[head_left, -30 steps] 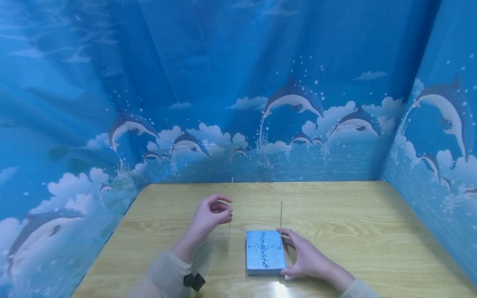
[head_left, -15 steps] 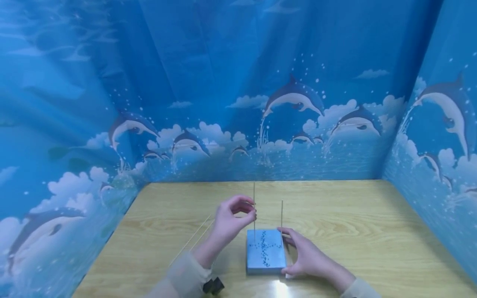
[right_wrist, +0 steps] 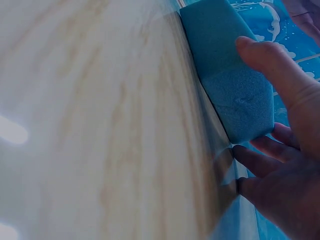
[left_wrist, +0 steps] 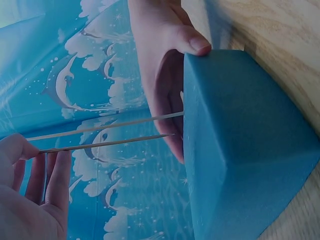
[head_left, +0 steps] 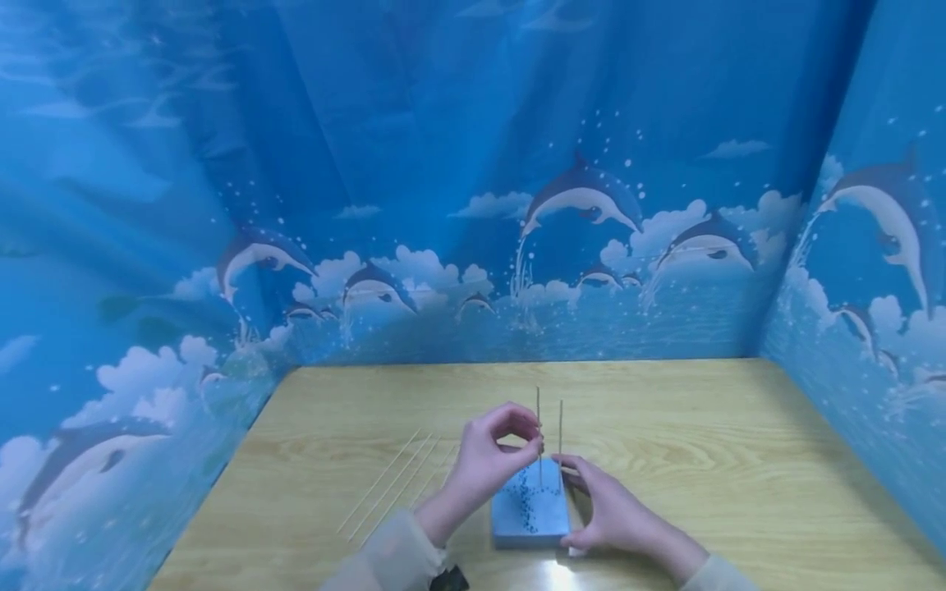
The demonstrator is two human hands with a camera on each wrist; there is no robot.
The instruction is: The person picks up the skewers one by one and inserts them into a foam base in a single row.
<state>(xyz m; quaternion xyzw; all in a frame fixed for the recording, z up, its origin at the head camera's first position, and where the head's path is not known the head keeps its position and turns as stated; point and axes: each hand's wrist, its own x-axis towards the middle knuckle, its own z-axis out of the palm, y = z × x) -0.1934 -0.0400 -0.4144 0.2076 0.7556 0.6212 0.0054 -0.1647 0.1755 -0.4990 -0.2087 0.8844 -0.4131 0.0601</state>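
A blue foam block (head_left: 510,521), its top dotted with dark marks in a cross pattern, lies on the table. One thin wooden skewer (head_left: 561,427) stands upright in the block near its right edge. My left hand (head_left: 484,460) pinches a second skewer (left_wrist: 107,145) between thumb and fingers, upright over the block. In the left wrist view, that skewer's pointed tip appears slightly apart from the block's top face. My right hand (head_left: 617,513) grips the block's right side, with the thumb (right_wrist: 265,55) on the near face and fingers spread around the far corner.
Several loose skewers (head_left: 380,480) lie slanted on the wood-patterned table (head_left: 687,443), left of the block and partly behind the left forearm. A dark object (head_left: 448,579) shows by the left sleeve. Blue dolphin-print curtains (head_left: 414,205) enclose the table's back and sides.
My left hand has moved right with its skewer, from beside the block to above its right part, and the skewer has come lower. The right hand and the block have barely moved.
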